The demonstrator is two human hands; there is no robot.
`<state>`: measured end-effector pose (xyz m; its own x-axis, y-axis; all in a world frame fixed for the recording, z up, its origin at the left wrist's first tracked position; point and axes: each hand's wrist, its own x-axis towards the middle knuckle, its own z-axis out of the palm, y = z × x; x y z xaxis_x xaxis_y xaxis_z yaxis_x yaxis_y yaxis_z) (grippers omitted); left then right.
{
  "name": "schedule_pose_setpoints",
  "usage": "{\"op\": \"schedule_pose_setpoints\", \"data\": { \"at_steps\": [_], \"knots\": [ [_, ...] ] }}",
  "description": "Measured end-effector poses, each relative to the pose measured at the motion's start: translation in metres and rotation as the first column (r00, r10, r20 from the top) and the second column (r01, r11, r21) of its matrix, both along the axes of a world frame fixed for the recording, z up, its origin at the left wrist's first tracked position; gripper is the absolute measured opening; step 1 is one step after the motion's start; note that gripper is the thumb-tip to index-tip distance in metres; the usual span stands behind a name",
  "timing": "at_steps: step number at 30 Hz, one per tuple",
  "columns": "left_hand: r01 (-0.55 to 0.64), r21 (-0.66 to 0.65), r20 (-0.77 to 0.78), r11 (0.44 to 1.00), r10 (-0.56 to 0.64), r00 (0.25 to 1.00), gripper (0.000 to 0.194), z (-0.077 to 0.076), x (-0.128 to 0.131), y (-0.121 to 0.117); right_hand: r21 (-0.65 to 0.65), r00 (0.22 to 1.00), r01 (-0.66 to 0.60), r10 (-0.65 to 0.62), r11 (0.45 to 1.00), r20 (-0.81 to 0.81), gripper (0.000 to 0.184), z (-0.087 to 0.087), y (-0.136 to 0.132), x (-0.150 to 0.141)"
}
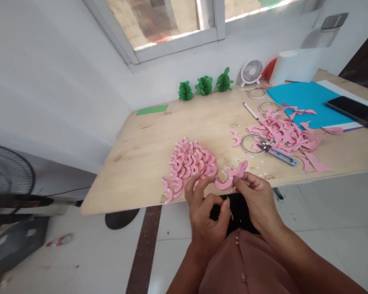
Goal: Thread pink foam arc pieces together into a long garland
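My right hand [259, 196] pinches a wavy pink paper piece [223, 183] between thumb and fingers, just above the table's front edge. My left hand [207, 208] is close beside it, thumb and index finger brought together and the other fingers bent outward. A tiny pale bit shows at those fingertips, too small to name. Left of the held piece lies a heap of curved pink paper pieces [188, 157], with small white patches on many of them. Another wavy pink piece [235, 138] lies apart, near the tape rolls.
Blue-handled thread snips [279, 155] lie against a tape roll [253, 144] beside pink paper scraps [285, 132]. Behind are a marker [250, 110], blue sheets [306, 102], a phone [354, 111], a small white fan [252, 72] and green paper trees [204, 85]. A green strip [152, 110] lies back left.
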<state>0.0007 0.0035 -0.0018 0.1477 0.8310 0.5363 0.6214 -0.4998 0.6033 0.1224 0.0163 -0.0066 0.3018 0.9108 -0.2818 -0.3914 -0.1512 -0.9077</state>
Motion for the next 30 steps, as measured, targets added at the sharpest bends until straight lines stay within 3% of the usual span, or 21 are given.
{"op": "schedule_pose_setpoints", "data": {
  "at_steps": [6,9,12,16,24,30],
  "knots": [
    [-0.005,-0.064,0.274,0.998,0.023,0.962,0.012,-0.003,-0.006,0.004,-0.006,0.999,-0.047,0.047,0.999,0.017,0.02,0.0,0.0,0.002],
    [0.035,-0.182,0.413,0.983,0.044,0.91,0.007,-0.001,-0.011,0.016,0.016,0.993,-0.093,0.092,0.996,0.069,0.017,0.0,0.0,0.004],
    [0.09,-0.384,0.435,0.919,0.094,0.896,0.01,0.003,-0.014,0.028,0.03,0.985,-0.127,0.122,0.991,0.124,0.017,-0.002,0.001,0.007],
    [0.257,-0.557,0.47,0.79,0.044,0.882,0.018,0.006,-0.013,0.036,0.031,0.97,-0.161,0.152,0.986,0.189,0.017,-0.005,0.001,0.01],
    [0.4,-0.641,0.597,0.655,0.097,0.797,0.03,0.009,-0.004,0.034,0.072,0.944,-0.207,0.179,0.976,0.277,0.008,-0.007,0.004,0.012],
    [0.435,-0.618,0.687,0.655,0.181,0.704,0.028,0.007,0.0,0.032,0.064,0.957,-0.233,0.217,0.97,0.194,0.011,0.0,0.004,0.011]
  ]
}}
